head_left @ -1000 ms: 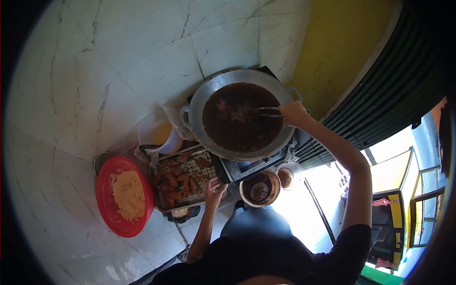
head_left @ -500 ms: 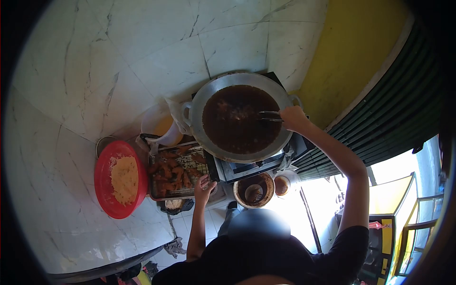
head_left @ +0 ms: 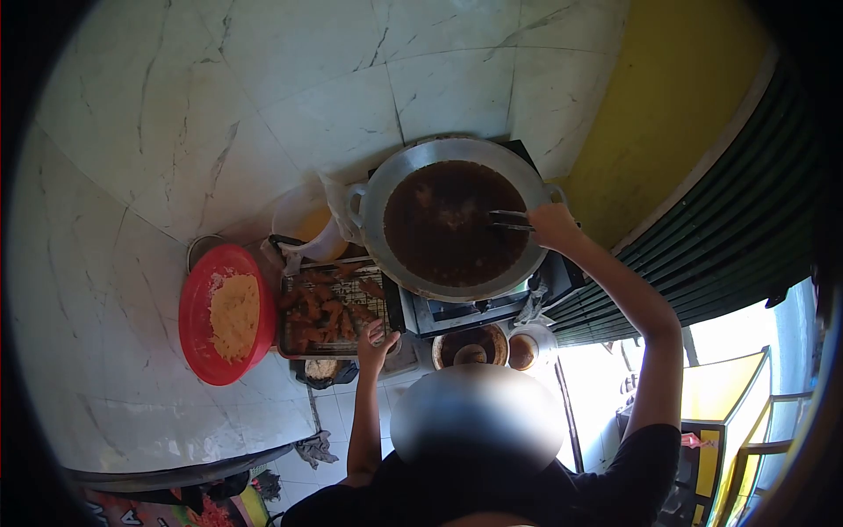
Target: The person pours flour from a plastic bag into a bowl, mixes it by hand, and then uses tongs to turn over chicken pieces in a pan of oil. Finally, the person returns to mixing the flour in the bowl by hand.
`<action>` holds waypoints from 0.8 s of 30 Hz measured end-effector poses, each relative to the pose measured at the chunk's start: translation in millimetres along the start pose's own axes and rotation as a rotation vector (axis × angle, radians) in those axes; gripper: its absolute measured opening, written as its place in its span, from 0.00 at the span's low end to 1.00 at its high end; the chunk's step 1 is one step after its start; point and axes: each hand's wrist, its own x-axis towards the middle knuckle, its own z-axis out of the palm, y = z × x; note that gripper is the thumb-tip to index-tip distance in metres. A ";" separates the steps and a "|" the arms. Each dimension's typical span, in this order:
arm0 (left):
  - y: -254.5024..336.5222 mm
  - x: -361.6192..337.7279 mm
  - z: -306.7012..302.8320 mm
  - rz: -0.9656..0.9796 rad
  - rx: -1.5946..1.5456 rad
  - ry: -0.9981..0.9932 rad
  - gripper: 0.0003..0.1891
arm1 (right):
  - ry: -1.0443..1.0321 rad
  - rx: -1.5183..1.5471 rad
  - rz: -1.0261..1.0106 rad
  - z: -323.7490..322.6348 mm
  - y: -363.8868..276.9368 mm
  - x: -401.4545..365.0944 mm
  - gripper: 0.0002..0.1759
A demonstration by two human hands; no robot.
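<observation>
My right hand (head_left: 554, 227) is closed around metal tongs (head_left: 510, 220), whose ends reach over the dark oil (head_left: 448, 237) in a large metal wok (head_left: 399, 171). A pale patch of bubbles and a lighter piece show in the oil, both too blurred to name. My left hand (head_left: 374, 346) is at the near right corner of a metal tray (head_left: 290, 353), beside the stove's dark corner. Its fingers are bent and apart, with nothing visible between them. Browned fried pieces (head_left: 320, 312) lie on the tray's wire rack.
Left of the tray stands a red basin (head_left: 195, 321) with pale yellow batter or flour mix (head_left: 234, 316). A whitish bucket (head_left: 327, 246) is behind the tray. The wok sits on a stove (head_left: 430, 323). Below are a brown-stained pot (head_left: 499, 350) and a smaller container (head_left: 524, 351).
The whole view has shifted slightly, and the cap brim covers more of the bottom. The pale bubbling patch in the oil looks fainter. Both hands stay in nearly the same places.
</observation>
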 end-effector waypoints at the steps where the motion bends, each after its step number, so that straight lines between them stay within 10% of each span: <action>1: 0.1 0.3 0.3 -0.005 0.000 0.002 0.36 | -0.004 -0.005 0.002 1.6 0.6 0.6 0.07; 24: -2.0 4.4 -2.1 -0.017 0.003 -0.036 0.35 | 0.001 -0.022 0.028 -2.5 -9.3 -1.5 0.06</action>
